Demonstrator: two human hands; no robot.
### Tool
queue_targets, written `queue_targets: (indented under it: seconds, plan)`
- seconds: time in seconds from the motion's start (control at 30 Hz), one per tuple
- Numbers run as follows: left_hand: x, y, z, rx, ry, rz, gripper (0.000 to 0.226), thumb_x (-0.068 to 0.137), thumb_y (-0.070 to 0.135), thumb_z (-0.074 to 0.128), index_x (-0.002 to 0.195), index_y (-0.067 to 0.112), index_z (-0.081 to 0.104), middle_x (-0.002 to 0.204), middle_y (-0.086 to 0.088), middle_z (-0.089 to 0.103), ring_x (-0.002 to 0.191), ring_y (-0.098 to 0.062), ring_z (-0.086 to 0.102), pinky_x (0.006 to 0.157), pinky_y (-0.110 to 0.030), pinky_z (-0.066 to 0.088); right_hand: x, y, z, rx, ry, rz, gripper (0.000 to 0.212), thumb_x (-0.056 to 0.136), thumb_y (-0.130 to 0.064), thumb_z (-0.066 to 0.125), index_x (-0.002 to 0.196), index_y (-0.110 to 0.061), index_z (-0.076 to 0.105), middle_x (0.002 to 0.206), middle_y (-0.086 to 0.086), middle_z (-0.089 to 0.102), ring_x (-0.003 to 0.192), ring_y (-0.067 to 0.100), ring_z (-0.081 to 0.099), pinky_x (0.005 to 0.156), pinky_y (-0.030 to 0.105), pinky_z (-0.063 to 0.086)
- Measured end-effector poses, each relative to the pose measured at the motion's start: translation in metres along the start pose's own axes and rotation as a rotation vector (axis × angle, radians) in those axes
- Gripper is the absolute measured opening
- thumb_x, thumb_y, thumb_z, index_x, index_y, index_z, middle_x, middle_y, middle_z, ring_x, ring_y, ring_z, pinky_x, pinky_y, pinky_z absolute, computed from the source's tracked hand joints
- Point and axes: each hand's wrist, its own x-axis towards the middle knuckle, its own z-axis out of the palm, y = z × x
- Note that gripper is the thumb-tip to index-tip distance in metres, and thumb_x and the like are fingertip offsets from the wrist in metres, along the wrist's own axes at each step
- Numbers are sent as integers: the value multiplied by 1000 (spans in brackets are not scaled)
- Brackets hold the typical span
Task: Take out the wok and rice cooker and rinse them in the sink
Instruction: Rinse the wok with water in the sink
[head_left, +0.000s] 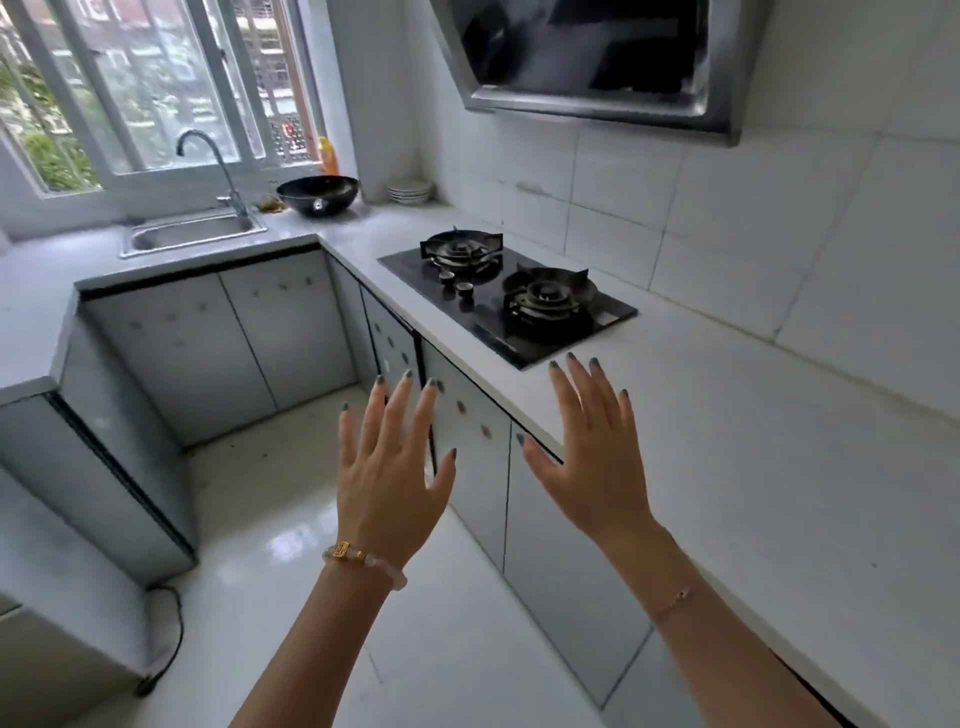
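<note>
Evidently the job is only just getting under way. Nearest the camera, both hands are hovering in the air with nothing in them. The left hand (392, 467) is spreading its fingers wide over the floor, in front of the cabinet doors (467, 447). The right hand (592, 457) is doing the same above the front edge of the counter (753, 467). Neither is touching anything.

The doors under the counter are all sitting closed, and the rice cooker is not showing anywhere in view. I am judging that it is waiting behind one of them or somewhere out of sight, so taking it out is not yet done.

Further along the counter the stove (509, 296) is standing with no pot on either burner. Beyond it, at the far corner of the counter, the wok (318, 195) is sitting in the open. It is lying just right of the sink (192, 236) but apart from it, with a stack of plates (410, 191) near its other side.

So the wok is looking already taken out, though not rinsed: it is resting on the counter, not in the basin, and no water is visibly running from the tap (223, 171). Rinsing of both things is remaining, as far as I can tell.
</note>
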Motion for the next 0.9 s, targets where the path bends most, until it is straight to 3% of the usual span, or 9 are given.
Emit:
queue_targets:
  seconds: [0.43, 0.9]
  plan:
    - [94, -114, 34, 156, 112, -224, 63, 82, 44, 40, 139, 17, 35, 144, -8, 43, 138, -28, 31, 112, -51, 18, 160, -57, 112, 175, 4, -271, 66, 85, -47, 43, 140, -13, 36, 149, 9, 36, 141, 24, 23, 110, 54, 24]
    - [251, -336, 80, 204, 177, -202, 62, 81, 45, 42, 138, 19, 40, 143, -4, 41, 136, -28, 34, 110, -56, 24, 351, -191, 266, 154, 104, -316, 65, 84, -48, 44, 138, -11, 40, 143, 11, 43, 135, 25, 29, 106, 55, 32]
